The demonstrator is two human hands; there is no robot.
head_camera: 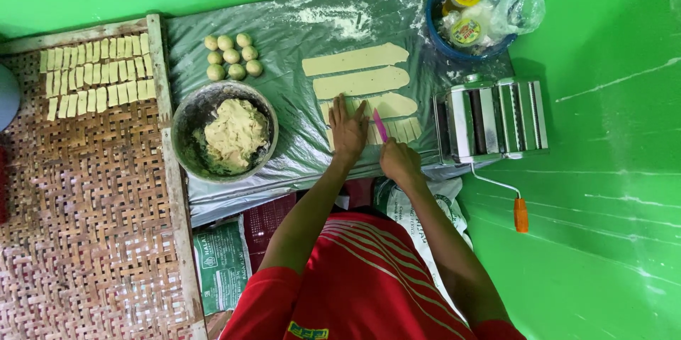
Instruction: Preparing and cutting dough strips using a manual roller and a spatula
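My left hand (347,127) lies flat, fingers spread, on a long strip of pale dough (392,105) on a floured plastic sheet (298,42). My right hand (399,160) grips a pink knife (380,125), its blade across the dough just right of my left hand. Small cut dough pieces (403,129) lie beside the blade. Two more long dough strips (355,59) lie further away on the sheet.
A metal bowl of dough (225,131) and several dough balls (232,56) sit to the left. A woven tray (85,191) holds rows of cut pieces (96,74). A pasta roller with an orange-handled crank (491,118) stands at right, a blue bowl with jars (464,10) behind it.
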